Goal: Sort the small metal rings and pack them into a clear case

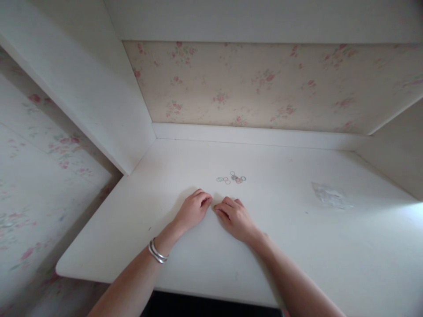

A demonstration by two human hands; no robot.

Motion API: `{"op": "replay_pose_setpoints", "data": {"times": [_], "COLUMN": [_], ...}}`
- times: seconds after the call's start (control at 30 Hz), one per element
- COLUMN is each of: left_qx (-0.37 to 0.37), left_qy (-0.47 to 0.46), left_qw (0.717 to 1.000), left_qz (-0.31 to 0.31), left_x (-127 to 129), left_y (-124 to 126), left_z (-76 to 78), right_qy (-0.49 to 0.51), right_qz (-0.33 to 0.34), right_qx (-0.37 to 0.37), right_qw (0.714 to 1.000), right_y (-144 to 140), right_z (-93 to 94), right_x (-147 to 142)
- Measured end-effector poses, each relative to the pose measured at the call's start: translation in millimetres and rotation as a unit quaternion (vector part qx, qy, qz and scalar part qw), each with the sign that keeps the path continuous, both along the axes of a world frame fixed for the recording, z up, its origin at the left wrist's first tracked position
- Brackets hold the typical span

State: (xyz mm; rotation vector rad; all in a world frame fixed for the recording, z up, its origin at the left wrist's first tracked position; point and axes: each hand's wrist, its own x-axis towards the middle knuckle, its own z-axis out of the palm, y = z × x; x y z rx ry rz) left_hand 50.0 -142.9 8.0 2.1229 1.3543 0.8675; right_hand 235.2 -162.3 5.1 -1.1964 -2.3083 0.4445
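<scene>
My left hand and my right hand rest on a white desk, fingertips nearly meeting at the middle. Both have curled fingers that pinch toward a small spot between them; whatever they hold there is too small to make out. A silver bangle circles my left wrist. A little beyond the hands lies a cluster of several small coloured rings, like tiny elastic bands, flat on the desk.
A small clear plastic bag lies on the desk to the right. White side panels and floral wallpaper close in the desk at left, back and right. The desk's front edge runs just below my forearms.
</scene>
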Motion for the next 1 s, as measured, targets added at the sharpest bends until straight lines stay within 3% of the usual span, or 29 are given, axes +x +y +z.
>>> {"op": "replay_pose_setpoints", "data": {"times": [0.13,0.47,0.77,1.0], "left_qx": [-0.012,-0.018,-0.022,-0.027], "left_qy": [0.002,0.005,-0.002,0.002], "left_qw": [1.000,1.000,1.000,0.999], "left_qz": [-0.005,-0.002,-0.005,-0.018], "left_x": [0,-2,-5,-5], "left_y": [0,6,9,7], "left_z": [0.9,-2.8,-3.5,-4.3], "right_qy": [0.022,0.005,-0.095,-0.107], "right_qz": [-0.017,-0.207,-0.196,-0.170], "right_qx": [-0.009,-0.048,-0.054,-0.068], "right_qw": [1.000,0.977,0.974,0.977], "right_y": [0,27,65,65], "right_z": [3.4,-1.6,3.9,6.7], "right_x": [3,24,18,21]}}
